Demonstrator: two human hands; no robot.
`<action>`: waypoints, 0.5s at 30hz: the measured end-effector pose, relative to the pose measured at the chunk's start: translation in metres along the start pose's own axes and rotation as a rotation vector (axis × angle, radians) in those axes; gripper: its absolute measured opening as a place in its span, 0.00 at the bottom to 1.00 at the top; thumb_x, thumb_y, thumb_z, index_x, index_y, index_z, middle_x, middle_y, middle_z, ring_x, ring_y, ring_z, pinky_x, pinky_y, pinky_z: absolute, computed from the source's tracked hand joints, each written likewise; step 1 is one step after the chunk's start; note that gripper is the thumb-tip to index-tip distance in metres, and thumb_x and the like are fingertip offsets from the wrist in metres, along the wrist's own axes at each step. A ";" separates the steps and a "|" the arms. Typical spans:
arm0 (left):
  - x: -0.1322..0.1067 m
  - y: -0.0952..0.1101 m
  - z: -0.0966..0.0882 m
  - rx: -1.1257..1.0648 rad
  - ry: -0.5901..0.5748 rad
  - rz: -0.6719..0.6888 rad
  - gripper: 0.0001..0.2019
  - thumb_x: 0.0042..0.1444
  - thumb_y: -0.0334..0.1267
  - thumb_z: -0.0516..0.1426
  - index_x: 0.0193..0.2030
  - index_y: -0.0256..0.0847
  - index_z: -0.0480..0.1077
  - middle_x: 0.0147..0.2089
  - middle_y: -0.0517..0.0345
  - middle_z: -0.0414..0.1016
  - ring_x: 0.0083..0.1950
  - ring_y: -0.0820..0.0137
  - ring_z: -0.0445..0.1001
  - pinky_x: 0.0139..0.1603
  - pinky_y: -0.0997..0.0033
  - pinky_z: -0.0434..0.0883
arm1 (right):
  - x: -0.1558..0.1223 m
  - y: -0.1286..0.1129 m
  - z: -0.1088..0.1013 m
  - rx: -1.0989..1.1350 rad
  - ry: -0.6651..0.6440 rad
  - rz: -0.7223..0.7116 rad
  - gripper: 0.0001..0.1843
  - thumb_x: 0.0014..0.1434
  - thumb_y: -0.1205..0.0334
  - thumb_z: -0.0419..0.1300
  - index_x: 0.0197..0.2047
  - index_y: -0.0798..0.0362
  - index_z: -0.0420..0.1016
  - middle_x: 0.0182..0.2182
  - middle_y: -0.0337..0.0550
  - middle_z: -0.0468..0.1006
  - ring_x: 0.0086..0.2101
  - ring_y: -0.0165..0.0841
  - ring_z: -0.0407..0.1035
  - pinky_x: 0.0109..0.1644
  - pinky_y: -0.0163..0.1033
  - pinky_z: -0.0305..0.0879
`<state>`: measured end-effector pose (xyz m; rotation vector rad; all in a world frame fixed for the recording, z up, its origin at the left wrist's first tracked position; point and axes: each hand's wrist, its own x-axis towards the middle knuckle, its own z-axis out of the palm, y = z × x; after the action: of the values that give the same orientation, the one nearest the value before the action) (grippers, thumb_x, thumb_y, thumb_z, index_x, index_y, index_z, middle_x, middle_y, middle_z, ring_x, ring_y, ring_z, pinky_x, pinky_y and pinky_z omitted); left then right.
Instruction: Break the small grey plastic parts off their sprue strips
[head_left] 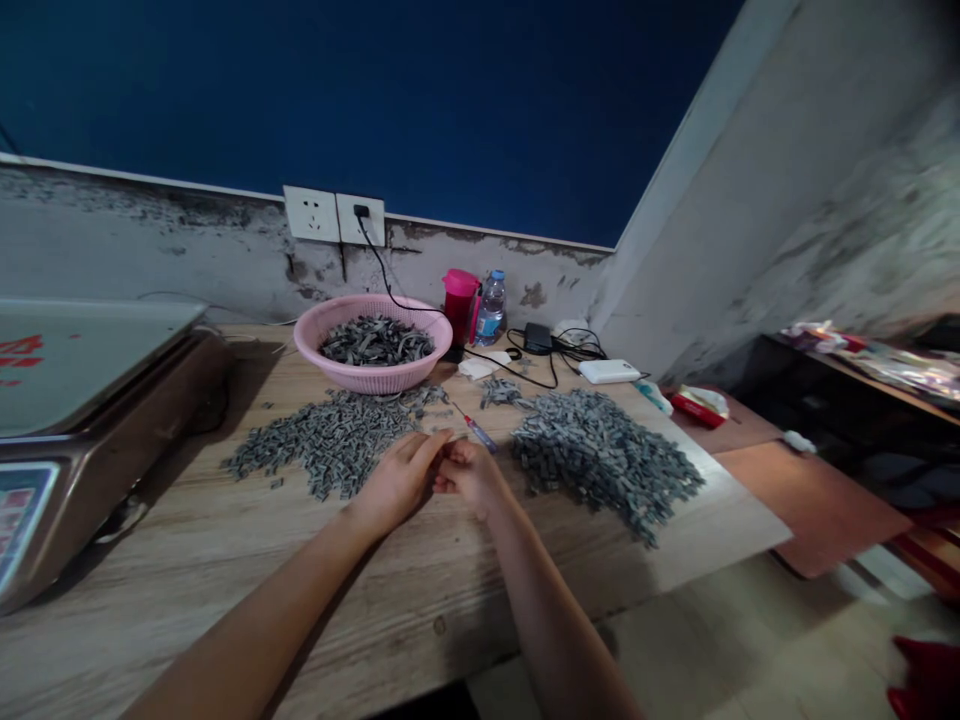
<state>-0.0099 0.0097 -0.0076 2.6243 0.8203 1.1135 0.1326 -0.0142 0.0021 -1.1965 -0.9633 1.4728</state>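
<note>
Our left hand (396, 482) and right hand (470, 474) meet fingertip to fingertip over the wooden surface (247, 560). Both have their fingers drawn in close, the right curled tighter than the left. Whether a small piece sits pinched between them we cannot tell, as the fingers hide the spot. A thin red-and-blue tool (475, 431) slants away just beyond our right hand, and we cannot tell whether that hand touches it. We sit in a narrow bare gap between two heaps: the left pile of grey pieces (326, 442) lies just beside our left hand, and the right pile of grey pieces (604, 462) is near our right hand and spreads almost to the surface's right-hand edge. Behind the left pile a pink basket (315, 345) holds more grey pieces. A weighing scale (82, 420) fills the left end. A pink cup (458, 300), a water bottle (490, 306), a black charger (537, 338) and a white power bank (609, 371) line the wall. Towards us the wood is bare down to the front edge, crossed only by our forearms.
</note>
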 end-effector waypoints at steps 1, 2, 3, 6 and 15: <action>0.000 -0.001 0.000 -0.024 0.018 -0.005 0.25 0.54 0.24 0.49 0.59 0.38 0.56 0.44 0.49 0.69 0.48 0.65 0.67 0.52 0.62 0.68 | -0.001 0.000 0.000 0.025 -0.025 0.003 0.14 0.38 0.57 0.67 0.27 0.56 0.71 0.20 0.35 0.71 0.20 0.25 0.64 0.29 0.34 0.67; 0.001 -0.001 0.000 -0.046 0.039 -0.008 0.25 0.54 0.24 0.49 0.59 0.39 0.56 0.44 0.49 0.69 0.48 0.66 0.67 0.52 0.62 0.67 | -0.001 0.000 0.000 0.054 -0.047 0.008 0.15 0.38 0.56 0.67 0.27 0.56 0.71 0.20 0.36 0.70 0.21 0.25 0.65 0.30 0.34 0.67; 0.001 -0.001 0.000 -0.065 0.064 -0.013 0.24 0.54 0.24 0.49 0.58 0.39 0.56 0.45 0.50 0.69 0.49 0.66 0.67 0.53 0.62 0.67 | -0.001 0.001 0.000 0.088 -0.060 0.012 0.16 0.37 0.56 0.68 0.27 0.56 0.70 0.21 0.36 0.71 0.22 0.25 0.65 0.30 0.34 0.67; 0.002 0.002 0.000 -0.082 0.140 -0.057 0.23 0.55 0.25 0.49 0.58 0.39 0.57 0.49 0.49 0.68 0.53 0.65 0.65 0.55 0.59 0.65 | 0.001 0.002 0.002 0.201 -0.013 -0.026 0.17 0.36 0.57 0.69 0.29 0.55 0.69 0.25 0.36 0.71 0.25 0.27 0.66 0.29 0.33 0.66; 0.004 0.006 -0.001 -0.010 0.277 -0.155 0.09 0.54 0.31 0.55 0.43 0.38 0.66 0.43 0.50 0.69 0.48 0.63 0.66 0.51 0.59 0.66 | 0.002 0.000 0.010 0.323 0.109 -0.093 0.16 0.37 0.63 0.66 0.31 0.53 0.65 0.25 0.35 0.71 0.27 0.30 0.69 0.29 0.33 0.64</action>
<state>-0.0061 0.0069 -0.0020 2.3813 1.0463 1.4499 0.1229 -0.0125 0.0035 -0.9722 -0.6681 1.4112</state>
